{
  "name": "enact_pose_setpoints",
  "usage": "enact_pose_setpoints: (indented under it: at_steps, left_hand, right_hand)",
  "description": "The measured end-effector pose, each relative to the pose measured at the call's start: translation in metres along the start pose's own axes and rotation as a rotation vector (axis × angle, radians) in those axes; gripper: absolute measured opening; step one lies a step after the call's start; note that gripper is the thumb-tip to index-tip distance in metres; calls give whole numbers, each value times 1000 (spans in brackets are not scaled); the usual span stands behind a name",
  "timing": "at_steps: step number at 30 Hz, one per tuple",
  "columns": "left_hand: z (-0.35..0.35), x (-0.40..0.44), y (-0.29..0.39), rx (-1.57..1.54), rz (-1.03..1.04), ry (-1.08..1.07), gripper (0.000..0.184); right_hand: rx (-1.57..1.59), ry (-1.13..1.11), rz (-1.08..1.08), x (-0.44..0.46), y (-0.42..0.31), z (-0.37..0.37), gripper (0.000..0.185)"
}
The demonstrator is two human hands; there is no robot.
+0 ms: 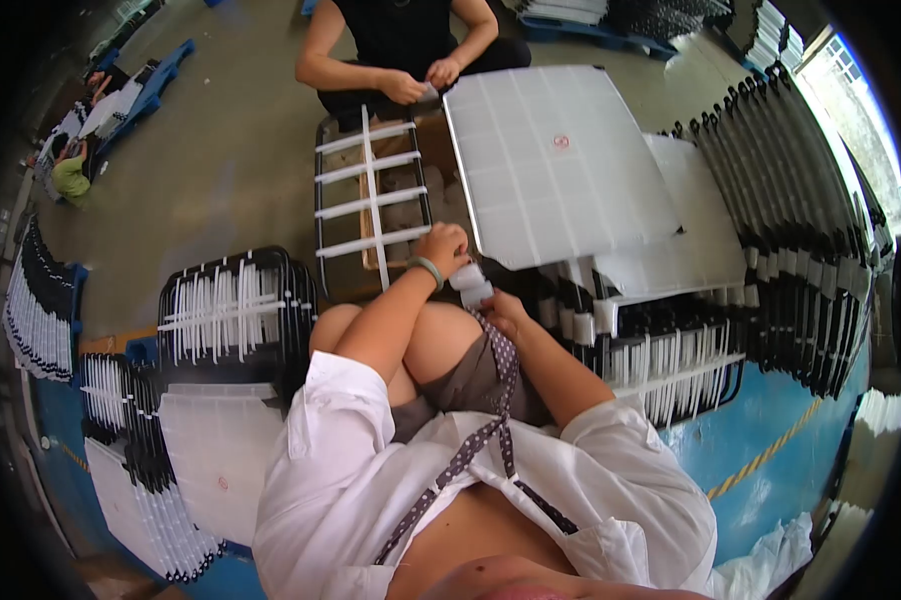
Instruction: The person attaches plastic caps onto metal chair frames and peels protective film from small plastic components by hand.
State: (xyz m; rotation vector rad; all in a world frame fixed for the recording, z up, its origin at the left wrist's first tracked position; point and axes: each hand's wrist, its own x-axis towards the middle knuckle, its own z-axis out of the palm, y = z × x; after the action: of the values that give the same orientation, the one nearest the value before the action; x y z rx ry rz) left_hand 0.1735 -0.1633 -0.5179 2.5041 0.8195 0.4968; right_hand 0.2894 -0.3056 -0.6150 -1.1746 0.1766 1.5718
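Observation:
My left hand (443,248), with a bangle on the wrist, has curled fingers near the lower corner of a black-rimmed frame (424,190) with white cross straps. What its fingers hold is hidden. Two small whitish pieces (466,280) sit between my hands above my lap, too small to identify. My right hand (506,313) is closed at the edge of the lower piece, beside a dotted ribbon tie (506,375). To the right of my left hand lies a large translucent white panel (561,165) with a small red mark.
A person opposite (401,85) handles a small pale piece with both hands. Strapped black frames (236,310) stand at left, and more frames (771,170) are stacked at right. White panels (216,450) lean at lower left. A yellow-black line (766,450) crosses the blue floor.

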Motion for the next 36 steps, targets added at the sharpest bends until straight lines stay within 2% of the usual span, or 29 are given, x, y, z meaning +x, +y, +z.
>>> enact_pose_setpoints:
  at_steps: [5, 6, 9, 10, 21, 23, 27, 29, 32, 35, 36]
  left_hand:
    - [4, 1, -3, 122, 17, -18, 23]
    - [9, -1, -5, 138, 5, -14, 23]
    - [17, -1, -6, 200, -73, -84, 22]
    - [20, -2, -9, 197, -68, -67, 22]
    - [22, -2, -9, 205, -153, -137, 5]
    - [18, 3, -7, 170, -173, -225, 5]
    - [29, 8, -24, -111, -194, -342, 13]
    - [28, 8, -27, -126, -207, -353, 14]
    - [24, 8, -26, -130, -239, -396, 16]
    - [23, 12, -24, -108, -207, -427, 16]
    - [22, 13, -24, -96, -189, -431, 17]
  right_hand:
    - [10, -29, -3, 0, 1, 1, 45]
    - [-18, -47, -75, -7, -3, 7, 38]
    - [-59, 16, -45, -47, -18, 31, 32]
    - [86, 27, 28, -33, -13, 24, 32]
    - [114, 72, 24, -43, -19, 31, 35]
    - [100, 51, 20, -41, -19, 29, 34]
    - [64, 65, 3, -26, -15, 21, 46]
    - [-58, 153, -68, -24, -10, 23, 49]
    - [-101, 147, -132, -21, -8, 23, 57]
    - [-62, 352, -151, -33, -13, 36, 58]
    - [-85, 319, -132, -20, -8, 26, 58]
